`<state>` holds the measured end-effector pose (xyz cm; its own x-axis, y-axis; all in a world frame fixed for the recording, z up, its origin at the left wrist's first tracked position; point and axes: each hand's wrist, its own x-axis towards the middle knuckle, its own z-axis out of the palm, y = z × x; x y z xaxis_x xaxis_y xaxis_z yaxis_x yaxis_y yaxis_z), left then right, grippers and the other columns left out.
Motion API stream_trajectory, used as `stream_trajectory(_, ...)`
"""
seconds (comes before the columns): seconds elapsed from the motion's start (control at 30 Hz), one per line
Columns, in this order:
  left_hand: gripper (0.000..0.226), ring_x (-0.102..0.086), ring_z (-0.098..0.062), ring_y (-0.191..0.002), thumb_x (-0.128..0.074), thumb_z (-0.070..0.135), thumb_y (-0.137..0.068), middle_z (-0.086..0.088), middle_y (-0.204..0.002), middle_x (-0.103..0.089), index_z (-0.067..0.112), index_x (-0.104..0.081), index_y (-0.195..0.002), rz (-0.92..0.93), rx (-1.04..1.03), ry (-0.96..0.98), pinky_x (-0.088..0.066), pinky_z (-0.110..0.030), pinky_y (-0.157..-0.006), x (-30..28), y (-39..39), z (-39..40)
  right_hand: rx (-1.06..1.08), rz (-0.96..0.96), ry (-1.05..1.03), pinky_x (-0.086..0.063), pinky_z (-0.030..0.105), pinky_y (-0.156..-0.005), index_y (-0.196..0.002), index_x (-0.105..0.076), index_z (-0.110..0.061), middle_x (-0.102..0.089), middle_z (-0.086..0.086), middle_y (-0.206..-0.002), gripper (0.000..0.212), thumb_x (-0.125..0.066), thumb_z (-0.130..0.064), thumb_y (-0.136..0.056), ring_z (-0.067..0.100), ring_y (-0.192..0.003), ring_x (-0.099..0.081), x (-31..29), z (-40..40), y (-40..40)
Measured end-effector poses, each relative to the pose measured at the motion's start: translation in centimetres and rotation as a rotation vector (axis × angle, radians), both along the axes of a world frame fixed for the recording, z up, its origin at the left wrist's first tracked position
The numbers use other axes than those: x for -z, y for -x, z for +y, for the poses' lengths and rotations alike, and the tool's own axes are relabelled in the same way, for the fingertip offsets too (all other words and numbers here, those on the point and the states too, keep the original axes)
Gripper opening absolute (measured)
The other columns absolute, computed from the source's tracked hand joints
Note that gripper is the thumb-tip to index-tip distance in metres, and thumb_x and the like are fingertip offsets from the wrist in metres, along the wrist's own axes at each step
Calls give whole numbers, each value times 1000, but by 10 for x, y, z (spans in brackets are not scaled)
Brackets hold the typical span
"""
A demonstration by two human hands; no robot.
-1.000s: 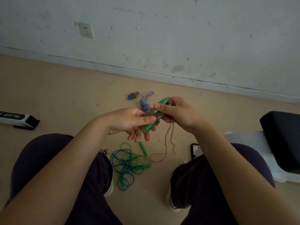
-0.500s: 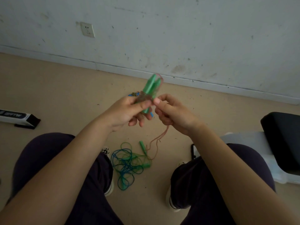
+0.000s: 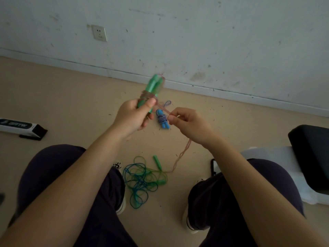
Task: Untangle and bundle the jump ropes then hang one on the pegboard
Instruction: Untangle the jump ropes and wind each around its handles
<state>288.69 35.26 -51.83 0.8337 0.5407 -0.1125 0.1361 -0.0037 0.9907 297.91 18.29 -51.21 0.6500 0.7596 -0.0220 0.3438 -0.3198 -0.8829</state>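
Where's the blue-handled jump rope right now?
The blue-handled rope bundle lies on the floor mid-frame, seen between the left hand and right hand.

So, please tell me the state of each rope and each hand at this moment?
Green handles: held together upright, pink rope wound around them.
Pink rope: partly wound, the rest trailing to the floor.
Blue rope bundle: wrapped, lying on the floor.
Green and blue ropes: tangled on the floor.
Left hand: gripping the handles.
Right hand: pinching the pink rope.
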Motion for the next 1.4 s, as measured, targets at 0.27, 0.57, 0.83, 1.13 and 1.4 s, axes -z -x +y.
stream_trajectory(0.27, 28, -46, -10, -40, -65, 40, -94, 2, -59, -66, 16, -68, -81, 431, 581, -370, -36, -22, -40, 5, 4, 9, -45, -343, -51, -43, 27, -62, -82, -70, -13, -58, -8, -70, 15, -63, -16, -95, 8, -65, -52, -12, -9, 1)
stream_trajectory(0.57, 24, -50, -10, -44, -68, 37, -93, 2, -59, -64, 19, -67, -78, 388, 882, -324, -42, -19, -44, 0, 6, 1, -3, -136, -15, -42, 26, -59, -81, -65, -19, -57, 0, -70, 14, -78, -18, -82, 13, -62, -48, -5, -9, -5)
stream_trajectory(0.83, 29, -58, -14, -49, -71, 42, -88, -3, -67, -70, 14, -67, -84, 263, 835, -288, -46, -23, -47, 1, 9, 9, -118, 235, -1, -41, 23, -54, -81, -65, -14, -61, 2, -70, 28, -69, -42, -85, 13, -61, -54, -1, -8, -8)
stream_trajectory(1.13, 30, -54, -14, -41, -60, 39, -96, -2, -62, -67, 11, -64, -86, -24, 270, 2, -36, -21, -37, -2, 3, 10, -119, 452, -148, -31, 21, -47, -118, -50, -12, -56, 4, -74, 40, -74, -19, -87, 9, -52, -41, 3, -8, -2)
stream_trajectory(1.4, 29, -49, -13, -42, -59, 35, -99, 0, -62, -69, 9, -67, -89, 168, 137, -186, -33, -21, -37, 7, -1, 8, 41, 41, 48, -29, 22, -49, -95, -62, -4, -39, -10, -51, 18, -59, -22, -98, 5, -45, -32, 3, -5, -4)
